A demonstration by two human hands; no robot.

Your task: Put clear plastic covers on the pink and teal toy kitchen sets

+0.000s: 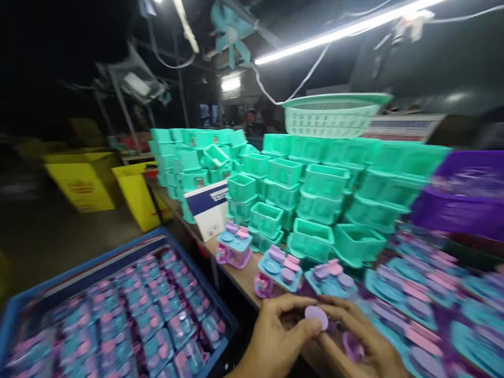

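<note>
Fingers of both hands (315, 336) pinch a lilac disc (316, 317); blur hides the piece beneath.

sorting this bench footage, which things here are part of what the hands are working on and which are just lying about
In hand:
- left hand and right hand, pinching a lilac disc
- purple toy part under the right hand
- assembled toy pieces just beyond

Lying about:
- stacked teal tubs
- blue crate of finished toys
- yellow bins
- white basket
- cardboard box
</note>
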